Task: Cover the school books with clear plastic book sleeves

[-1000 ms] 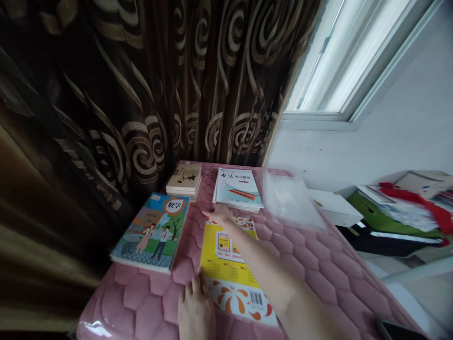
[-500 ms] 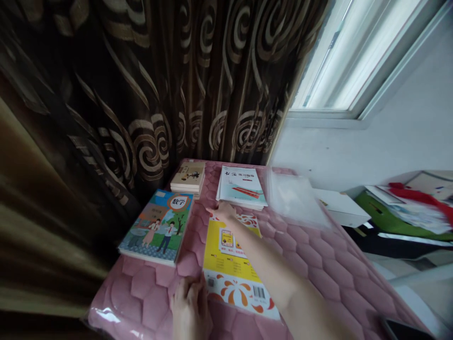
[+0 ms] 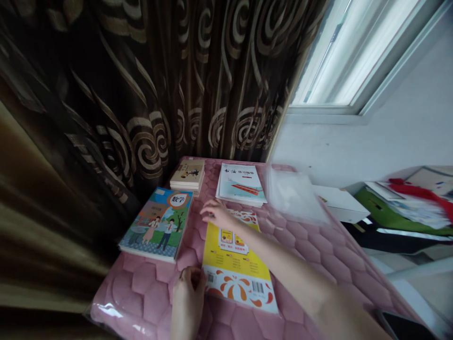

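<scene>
A yellow and white book (image 3: 239, 269) with orange petal shapes and a barcode lies on the pink quilted cover. At its lower left edge my left hand (image 3: 188, 295) is closed, thumb and fingers bent together against the book's edge. My right hand (image 3: 218, 215) reaches across the book to its upper left corner, fingers apart and slightly bent, with nothing visible in them. The right forearm hides part of the book's right side. To the left lies a stack topped by a blue and green maths textbook (image 3: 159, 224).
Behind are a stack of small beige books (image 3: 187, 174) and white calligraphy booklets (image 3: 241, 184). Clear plastic sleeves (image 3: 293, 196) lie to the right. A dark phone-like object (image 3: 401, 325) is at the near right edge. A patterned curtain (image 3: 219, 85) hangs behind the quilted surface (image 3: 311, 264).
My right hand has lifted slightly off the book's top left corner and its fingers have spread leftward. My left hand has turned and curled at the lower left edge.
</scene>
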Tool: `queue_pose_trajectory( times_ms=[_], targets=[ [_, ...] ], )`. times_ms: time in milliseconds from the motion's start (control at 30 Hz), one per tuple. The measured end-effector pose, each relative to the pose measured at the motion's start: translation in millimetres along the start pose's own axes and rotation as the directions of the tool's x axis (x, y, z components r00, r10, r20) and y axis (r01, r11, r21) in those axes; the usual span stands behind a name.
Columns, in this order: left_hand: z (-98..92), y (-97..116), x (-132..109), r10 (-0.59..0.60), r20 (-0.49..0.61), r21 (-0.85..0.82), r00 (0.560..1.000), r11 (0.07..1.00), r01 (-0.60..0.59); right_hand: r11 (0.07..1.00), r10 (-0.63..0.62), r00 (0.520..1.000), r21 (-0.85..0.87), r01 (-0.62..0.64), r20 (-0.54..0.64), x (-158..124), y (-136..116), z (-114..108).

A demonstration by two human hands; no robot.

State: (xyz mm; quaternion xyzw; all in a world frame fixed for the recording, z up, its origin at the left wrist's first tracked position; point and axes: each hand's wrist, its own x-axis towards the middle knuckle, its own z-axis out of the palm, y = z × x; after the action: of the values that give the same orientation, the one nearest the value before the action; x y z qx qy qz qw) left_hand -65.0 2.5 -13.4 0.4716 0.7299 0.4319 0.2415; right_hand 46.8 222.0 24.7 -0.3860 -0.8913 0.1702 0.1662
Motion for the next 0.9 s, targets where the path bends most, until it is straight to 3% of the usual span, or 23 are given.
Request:
queue_pose_trajectory(
  times_ms=[33,100,200,433,667,900],
  targets=[
    [-0.6,-2,-2,0.005,-0.012,-0.006,1.0,1.0,-0.005,0.986,-0.163,0.985,0.034,0.161,0.05,-8,-5,-1],
    [-1.5,-4,-6,0.004,-0.041,-0.012,0.999,1.0,-0.005,0.898,-0.438,0.887,0.116,0.425,0.146,-25,-14,1],
    [-2.2,-5,-9,-0.006,-0.073,-0.011,0.997,1.0,0.005,0.799,-0.6,0.764,0.194,0.569,0.235,-43,-23,9],
    [-3.9,-2,-13,-0.01,-0.091,0.004,0.996,1.0,0.01,0.767,-0.639,0.735,0.256,0.588,0.228,-45,-24,22],
    [-3.3,1,-16,-0.04,-0.083,0.003,0.996,0.999,0.04,0.782,-0.623,0.703,0.24,0.575,0.343,-36,-33,18],
    [-2.6,3,-18,-0.039,-0.093,0.016,0.995,0.999,0.04,0.755,-0.636,0.585,0.251,0.606,0.503,-31,-51,13]
  ],
)
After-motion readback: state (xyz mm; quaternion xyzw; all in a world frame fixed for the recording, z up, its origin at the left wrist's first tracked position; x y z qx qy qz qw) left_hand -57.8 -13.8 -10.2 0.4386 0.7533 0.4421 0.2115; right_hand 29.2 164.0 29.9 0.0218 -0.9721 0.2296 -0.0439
